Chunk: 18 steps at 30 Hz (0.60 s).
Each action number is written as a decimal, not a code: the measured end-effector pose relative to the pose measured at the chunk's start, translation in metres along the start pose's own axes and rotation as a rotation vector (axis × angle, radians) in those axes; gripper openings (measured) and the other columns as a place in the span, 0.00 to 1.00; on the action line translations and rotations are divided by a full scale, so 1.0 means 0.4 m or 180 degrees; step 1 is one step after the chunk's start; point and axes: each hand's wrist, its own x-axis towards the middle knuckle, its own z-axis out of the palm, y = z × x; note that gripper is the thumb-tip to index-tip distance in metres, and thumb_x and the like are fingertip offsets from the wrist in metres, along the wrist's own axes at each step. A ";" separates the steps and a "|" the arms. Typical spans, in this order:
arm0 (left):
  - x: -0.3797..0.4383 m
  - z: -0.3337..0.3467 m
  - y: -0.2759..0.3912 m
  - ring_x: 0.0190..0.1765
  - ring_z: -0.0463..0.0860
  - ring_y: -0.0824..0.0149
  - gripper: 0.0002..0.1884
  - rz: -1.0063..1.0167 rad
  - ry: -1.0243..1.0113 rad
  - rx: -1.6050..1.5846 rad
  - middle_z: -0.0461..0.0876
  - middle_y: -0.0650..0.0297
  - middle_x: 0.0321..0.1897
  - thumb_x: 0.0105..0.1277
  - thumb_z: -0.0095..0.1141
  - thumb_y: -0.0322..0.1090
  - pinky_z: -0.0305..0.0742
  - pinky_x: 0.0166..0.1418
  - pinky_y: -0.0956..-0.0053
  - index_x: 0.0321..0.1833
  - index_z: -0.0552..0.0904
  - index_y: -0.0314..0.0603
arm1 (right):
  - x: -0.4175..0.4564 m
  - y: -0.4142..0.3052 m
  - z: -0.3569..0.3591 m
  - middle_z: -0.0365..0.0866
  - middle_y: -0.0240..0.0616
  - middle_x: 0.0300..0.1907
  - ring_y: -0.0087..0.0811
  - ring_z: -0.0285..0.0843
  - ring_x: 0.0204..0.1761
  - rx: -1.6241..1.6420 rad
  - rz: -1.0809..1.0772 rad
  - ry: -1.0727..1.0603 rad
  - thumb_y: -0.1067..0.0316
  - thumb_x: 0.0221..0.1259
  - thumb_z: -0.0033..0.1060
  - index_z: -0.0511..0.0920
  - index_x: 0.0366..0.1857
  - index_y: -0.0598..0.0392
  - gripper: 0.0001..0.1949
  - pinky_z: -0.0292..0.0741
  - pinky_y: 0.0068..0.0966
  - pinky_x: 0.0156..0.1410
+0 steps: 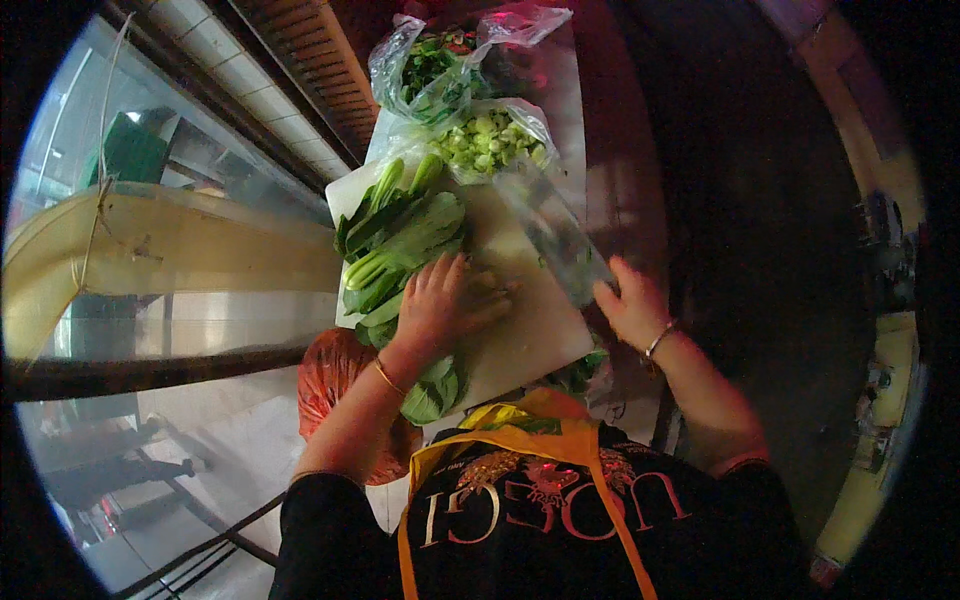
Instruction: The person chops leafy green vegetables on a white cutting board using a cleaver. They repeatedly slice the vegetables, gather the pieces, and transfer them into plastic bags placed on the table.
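Note:
A cleaver (553,231) with a broad blade, blurred by motion, slants over the right side of a white cutting board (517,352). My right hand (634,304) is closed around its handle, just off the board's right edge. Whole bok choy (409,240) lies heaped along the board's left side, pale stems among dark leaves. My left hand (439,300) rests over the edge of this heap, palm down with the thumb out; its fingers are blurred and no held piece shows. Green bits cling to the blade. One leafy bunch (431,394) hangs near the board's front left corner.
Behind the board, a clear plastic bag (551,139) holds chopped pale green stems (487,142). Farther back, another plastic bag (386,64) contains dark leafy greens (431,67). A red plastic bag (330,382) sits by my left forearm. Glass panes and a frame (225,367) stand left.

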 end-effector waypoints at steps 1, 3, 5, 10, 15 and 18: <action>-0.033 0.006 0.020 0.64 0.64 0.50 0.50 0.0035 0.0119 0.0332 0.63 0.51 0.65 0.45 0.67 0.56 0.59 0.65 0.55 0.69 0.58 0.41 | -0.030 0.011 0.012 0.77 0.55 0.29 0.57 0.75 0.35 0.0094 0.0113 -0.0201 0.62 0.56 0.54 0.70 0.37 0.57 0.12 0.70 0.47 0.36; -0.078 0.050 0.014 0.65 0.62 0.51 0.54 -0.0115 0.0153 0.0395 0.61 0.52 0.66 0.41 0.69 0.56 0.55 0.67 0.55 0.70 0.56 0.38 | -0.073 0.031 0.038 0.77 0.55 0.29 0.57 0.75 0.34 0.0281 0.0338 -0.0598 0.62 0.56 0.54 0.70 0.37 0.58 0.12 0.69 0.47 0.35; -0.098 0.085 0.012 0.65 0.62 0.52 0.57 -0.0243 0.0187 0.0440 0.61 0.53 0.66 0.38 0.70 0.56 0.55 0.67 0.56 0.70 0.55 0.36 | -0.098 0.033 0.058 0.77 0.55 0.28 0.57 0.75 0.33 -0.0017 0.0247 -0.0525 0.62 0.56 0.54 0.70 0.36 0.57 0.11 0.70 0.47 0.35; -0.112 0.100 0.023 0.65 0.62 0.54 0.58 -0.0423 0.0220 0.0513 0.62 0.54 0.66 0.38 0.69 0.58 0.56 0.66 0.58 0.69 0.55 0.33 | -0.137 0.040 0.065 0.76 0.55 0.26 0.57 0.75 0.31 -0.0490 0.0074 -0.0465 0.62 0.56 0.53 0.68 0.35 0.57 0.11 0.70 0.49 0.35; -0.106 0.095 0.028 0.66 0.61 0.54 0.55 -0.0432 0.0233 0.0660 0.62 0.55 0.65 0.40 0.67 0.61 0.53 0.66 0.54 0.68 0.58 0.35 | -0.181 0.061 0.056 0.76 0.55 0.25 0.58 0.75 0.30 -0.0752 0.0089 -0.0700 0.61 0.56 0.53 0.68 0.35 0.57 0.12 0.70 0.49 0.35; -0.089 0.044 0.071 0.65 0.62 0.55 0.47 -0.0312 0.0409 0.0625 0.64 0.56 0.64 0.43 0.64 0.60 0.50 0.66 0.51 0.64 0.65 0.40 | -0.173 0.040 0.053 0.77 0.55 0.27 0.57 0.75 0.32 -0.0758 0.0542 -0.0545 0.61 0.56 0.54 0.70 0.36 0.57 0.12 0.71 0.48 0.36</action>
